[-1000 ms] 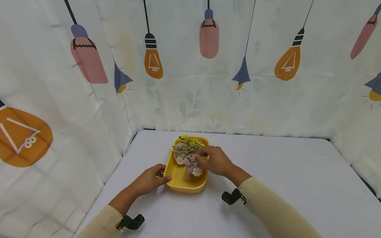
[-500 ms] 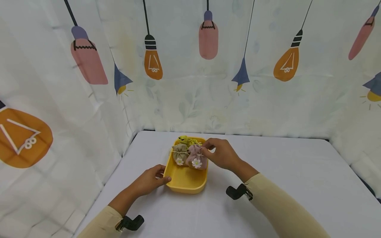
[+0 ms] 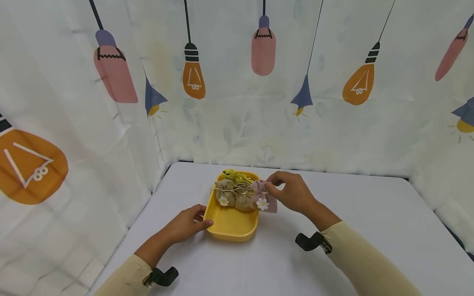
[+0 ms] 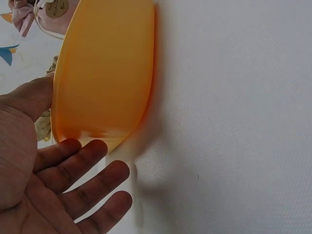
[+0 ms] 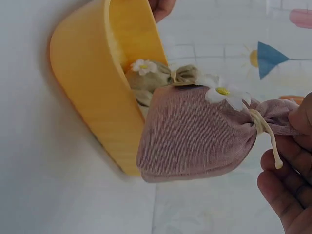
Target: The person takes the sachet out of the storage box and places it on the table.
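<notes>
My right hand [image 3: 296, 194] pinches the gathered neck of a pink drawstring pouch [image 3: 271, 205] with a white flower on it. The pouch hangs over the right rim of a yellow tray [image 3: 233, 226]; the right wrist view shows its cloth body and pale cord close up. My left hand [image 3: 187, 224] holds the tray's near left edge, its thumb over the rim and several fingers [image 4: 92, 151] along the outer wall. Inside the tray's far part lie two beige pouches [image 3: 225, 193] side by side, with yellow-green pouches or cords [image 3: 237, 176] behind them.
The tray stands on a table with a white cover [image 3: 352, 230], left of its middle. White curtains [image 3: 237, 123] printed with lamps and bulbs hang behind and at the sides. Black wrist mounts [image 3: 311, 241] sit on both sleeves.
My right hand has lifted the pink pouch from among the others and carried it right, past the tray's rim. A second beige pouch has come into sight. My left hand stays put.
</notes>
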Motion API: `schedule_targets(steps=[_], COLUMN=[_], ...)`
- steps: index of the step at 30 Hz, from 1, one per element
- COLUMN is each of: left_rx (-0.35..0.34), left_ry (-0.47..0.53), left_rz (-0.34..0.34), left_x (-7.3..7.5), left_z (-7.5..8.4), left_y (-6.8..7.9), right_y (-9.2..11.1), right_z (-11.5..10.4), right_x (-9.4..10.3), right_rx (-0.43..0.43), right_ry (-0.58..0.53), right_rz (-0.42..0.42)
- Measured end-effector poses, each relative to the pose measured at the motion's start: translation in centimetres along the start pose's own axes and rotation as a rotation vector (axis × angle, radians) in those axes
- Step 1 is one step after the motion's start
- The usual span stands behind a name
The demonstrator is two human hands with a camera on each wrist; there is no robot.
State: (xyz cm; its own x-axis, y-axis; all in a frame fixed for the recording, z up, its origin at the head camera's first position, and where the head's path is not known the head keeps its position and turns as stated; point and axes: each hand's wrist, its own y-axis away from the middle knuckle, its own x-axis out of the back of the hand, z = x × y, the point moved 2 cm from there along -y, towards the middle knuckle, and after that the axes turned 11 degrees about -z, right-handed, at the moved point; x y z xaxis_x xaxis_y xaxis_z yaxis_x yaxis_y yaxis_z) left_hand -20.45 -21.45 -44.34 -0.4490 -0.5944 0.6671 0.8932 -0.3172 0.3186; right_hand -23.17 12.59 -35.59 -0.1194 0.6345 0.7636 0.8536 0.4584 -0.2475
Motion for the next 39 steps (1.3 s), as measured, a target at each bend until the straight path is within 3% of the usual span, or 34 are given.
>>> schedule_targets(steps=[39], left_rx=[0.041], left_ry=[-0.021], left_rz=[-0.009], left_x=[0.1], left_z=[0.3], left_y=[0.0], right_y=[5.5], right_z=[7.5], right_x=[5.5], right_rx=[-0.228], right_ry=[0.078], right_rz=[0.059])
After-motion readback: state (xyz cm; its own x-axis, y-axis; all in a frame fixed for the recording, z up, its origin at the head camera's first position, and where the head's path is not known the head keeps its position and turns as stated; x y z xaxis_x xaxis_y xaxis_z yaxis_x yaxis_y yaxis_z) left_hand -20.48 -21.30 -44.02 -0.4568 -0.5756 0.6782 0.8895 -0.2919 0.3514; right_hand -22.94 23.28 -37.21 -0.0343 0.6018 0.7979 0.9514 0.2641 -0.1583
